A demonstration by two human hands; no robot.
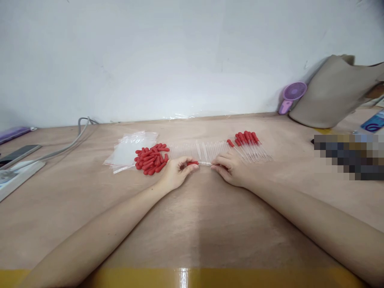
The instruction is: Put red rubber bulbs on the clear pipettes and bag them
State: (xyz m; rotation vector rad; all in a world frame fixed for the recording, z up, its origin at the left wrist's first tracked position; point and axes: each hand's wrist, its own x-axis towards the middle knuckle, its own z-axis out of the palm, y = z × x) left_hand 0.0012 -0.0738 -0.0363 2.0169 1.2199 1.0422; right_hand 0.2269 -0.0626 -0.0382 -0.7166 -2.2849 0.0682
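Between thumb and fingers, my left hand pinches a red rubber dropper bulb. My right hand is closed on a clear glass dropper tube, which lies in line with the bulb and meets its open end. Beside my left hand is a pile of loose red bulbs. A row of clear glass tubes lies just behind both hands. To the right of my right hand rests a group of droppers with red bulbs on their tubes. My fingers partly cover the held pieces.
Clear plastic bags are stacked left of the bulbs. A grey cable and a phone lie at the far left. Against the wall on the right, a purple handheld fan leans by a beige bag-like container. Yellow tape marks the wooden table's front edge.
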